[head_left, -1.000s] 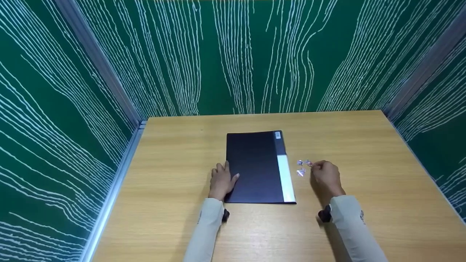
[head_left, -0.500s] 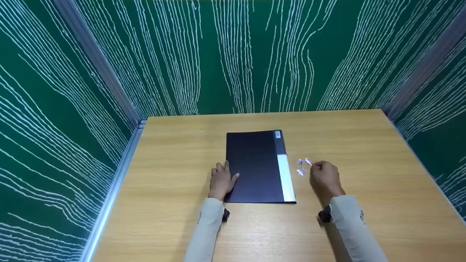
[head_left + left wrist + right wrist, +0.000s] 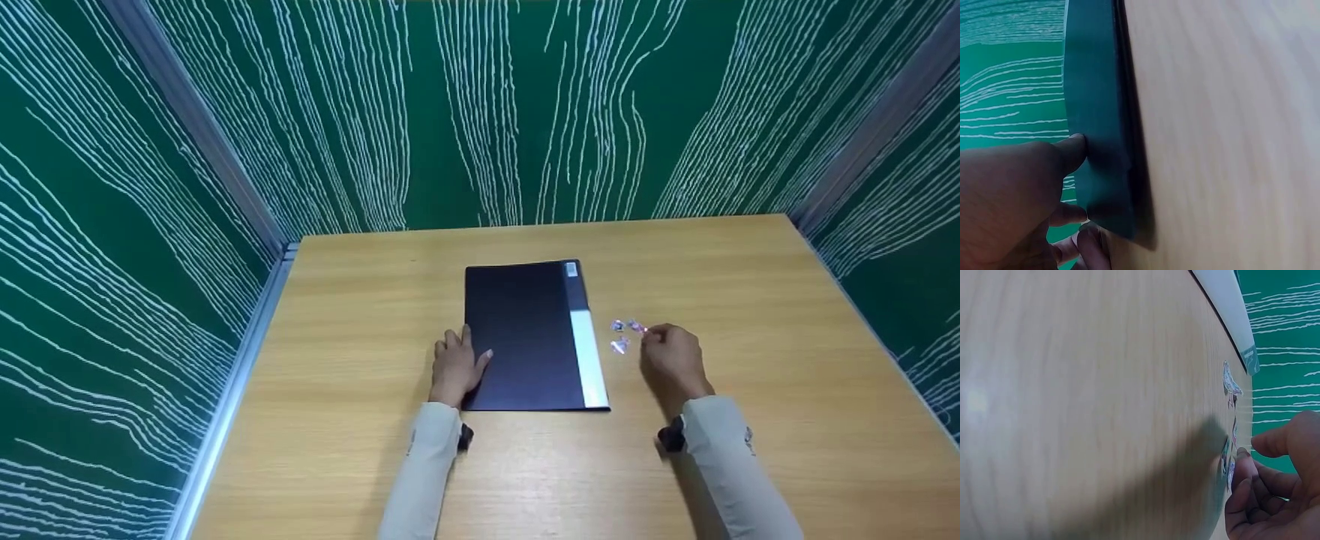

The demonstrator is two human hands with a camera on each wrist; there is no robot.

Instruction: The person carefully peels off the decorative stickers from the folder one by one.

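Note:
A black folder (image 3: 521, 337) with a white strip along its right side lies on the table. My left hand (image 3: 454, 367) rests at the folder's left edge, its thumb on the cover and its fingers spread along the side. In the left wrist view that thumb presses on the dark cover (image 3: 1098, 112). Right of the folder, my right hand (image 3: 673, 356) pinches a small shiny iridescent piece (image 3: 636, 325) at the fingertips, close over the table. Two similar shiny pieces, one upper (image 3: 618, 325) and one lower (image 3: 619, 345), lie just left of it.
The wooden table (image 3: 360, 322) runs back to a green wall (image 3: 442, 150) with white wavy lines. Similar green panels stand at both sides. A metal rail (image 3: 225, 405) borders the table's left side. A small dark device sits at each wrist.
The shiny piece at my right fingertips has turned, looking longer half a second ago and more compact now. My left hand stays on the folder. The head view has shifted slightly.

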